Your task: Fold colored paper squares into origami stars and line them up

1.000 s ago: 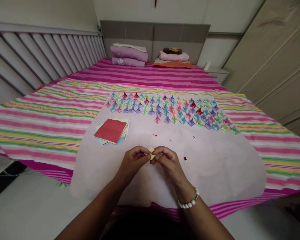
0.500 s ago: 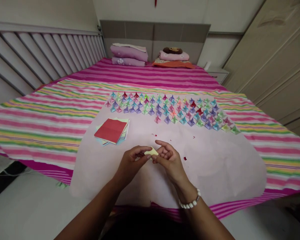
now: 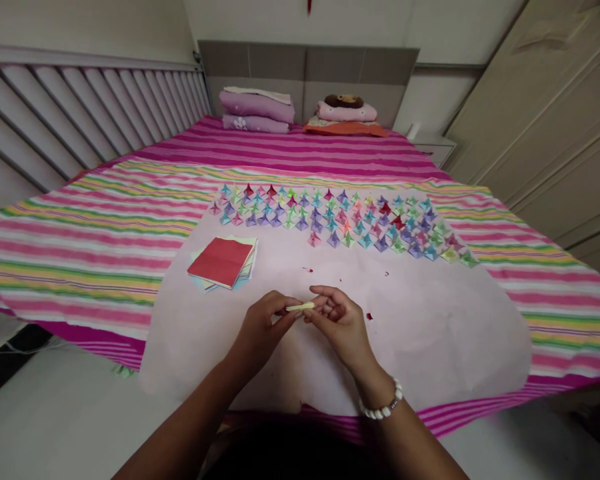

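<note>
My left hand (image 3: 266, 323) and my right hand (image 3: 339, 320) meet over a pale pink sheet (image 3: 430, 327) spread on the bed. Between their fingertips they pinch a small folded piece of yellow paper (image 3: 301, 307), now seen almost edge-on. The right hand's fingers are partly spread around it; a white bead bracelet (image 3: 381, 407) circles that wrist. A stack of square coloured papers (image 3: 222, 262) with a red sheet on top lies to the left of the hands. Beyond them stand several rows of small folded paper shapes (image 3: 340, 220) in many colours.
The bed has a pink, yellow and green striped cover (image 3: 80, 233). Folded bedding and pillows (image 3: 257, 110) lie at the headboard. A slatted rail (image 3: 80, 113) runs along the left, a wardrobe (image 3: 545, 127) stands at the right. Tiny red paper scraps (image 3: 369, 316) dot the sheet.
The yellow paper has been turned from a small upright fold to lying flat and edge-on between the fingers. The right hand's fingers have opened out a little.
</note>
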Demonstrator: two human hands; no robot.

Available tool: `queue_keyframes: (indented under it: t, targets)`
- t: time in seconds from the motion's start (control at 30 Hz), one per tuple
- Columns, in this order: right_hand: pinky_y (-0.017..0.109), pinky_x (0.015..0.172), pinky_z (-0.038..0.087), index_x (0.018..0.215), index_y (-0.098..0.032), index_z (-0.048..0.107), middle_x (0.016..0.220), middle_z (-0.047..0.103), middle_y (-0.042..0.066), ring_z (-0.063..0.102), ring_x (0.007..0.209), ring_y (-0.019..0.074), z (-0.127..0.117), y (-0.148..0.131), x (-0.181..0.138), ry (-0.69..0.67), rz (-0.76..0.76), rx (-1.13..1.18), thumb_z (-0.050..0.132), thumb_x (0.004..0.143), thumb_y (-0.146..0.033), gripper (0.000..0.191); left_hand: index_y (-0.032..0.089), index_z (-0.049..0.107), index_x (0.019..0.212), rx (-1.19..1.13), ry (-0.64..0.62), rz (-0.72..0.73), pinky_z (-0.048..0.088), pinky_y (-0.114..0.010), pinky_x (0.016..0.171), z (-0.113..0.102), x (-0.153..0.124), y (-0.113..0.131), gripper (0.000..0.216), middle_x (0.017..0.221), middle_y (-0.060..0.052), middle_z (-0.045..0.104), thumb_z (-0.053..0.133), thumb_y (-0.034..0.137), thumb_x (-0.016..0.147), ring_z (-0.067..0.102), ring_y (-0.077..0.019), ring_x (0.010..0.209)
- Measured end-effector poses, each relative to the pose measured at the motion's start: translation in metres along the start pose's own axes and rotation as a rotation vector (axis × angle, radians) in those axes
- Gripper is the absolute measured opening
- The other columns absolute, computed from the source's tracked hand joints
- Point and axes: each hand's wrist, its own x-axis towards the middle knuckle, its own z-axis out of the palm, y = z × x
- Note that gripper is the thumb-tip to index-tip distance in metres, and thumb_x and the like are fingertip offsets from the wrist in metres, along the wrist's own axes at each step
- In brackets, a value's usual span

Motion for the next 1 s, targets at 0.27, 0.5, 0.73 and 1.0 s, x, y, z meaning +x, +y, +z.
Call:
queue_keyframes:
  t: [0.27, 0.5, 0.73, 1.0]
  targets:
    - [0.030, 0.067, 0.045, 0.086, -0.023, 0.072, 0.085, 0.059, 0.002, 0.053, 0.071, 0.0142, -0.002, -0.006, 0.002, -0.114, -0.151, -0.237, 0.071, 0.077, -0.031, 0.012, 0.020, 0.067, 0.083, -0.086, -0.051, -0.099, 0.045, -0.026, 0.072, -0.003, 0.002, 0.004, 0.010, 0.084, -0.001, 0.066, 0.059, 0.026, 0.083, 0.059, -0.0145, 0.079]
    - [0.028, 0.064, 0.039, 0.076, -0.021, 0.066, 0.073, 0.057, -0.001, 0.049, 0.068, 0.0141, -0.003, -0.006, 0.001, -0.109, -0.056, -0.139, 0.068, 0.080, -0.030, 0.011, 0.017, 0.071, 0.082, -0.410, -0.087, -0.351, 0.038, -0.022, 0.052, -0.005, 0.004, 0.008, 0.021, 0.071, -0.001, 0.067, 0.069, 0.036, 0.072, 0.054, -0.0119, 0.062]
    - [0.026, 0.061, 0.037, 0.066, -0.019, 0.063, 0.063, 0.057, -0.002, 0.047, 0.062, 0.0127, 0.001, -0.003, 0.002, -0.073, 0.080, -0.015, 0.073, 0.072, -0.031, 0.017, 0.017, 0.069, 0.062, -0.471, 0.048, -0.384, 0.036, -0.021, 0.050, 0.001, 0.003, 0.010, 0.019, 0.058, 0.002, 0.062, 0.075, 0.035, 0.064, 0.049, -0.0099, 0.056]
    - [0.027, 0.063, 0.039, 0.066, -0.018, 0.068, 0.059, 0.059, -0.001, 0.050, 0.060, 0.0123, 0.000, 0.000, 0.004, -0.065, 0.185, 0.036, 0.068, 0.075, -0.033, 0.017, 0.015, 0.061, 0.058, -0.585, 0.074, -0.548, 0.031, -0.020, 0.048, 0.003, 0.004, -0.003, 0.032, 0.055, 0.003, 0.055, 0.077, 0.043, 0.061, 0.043, -0.0074, 0.052]
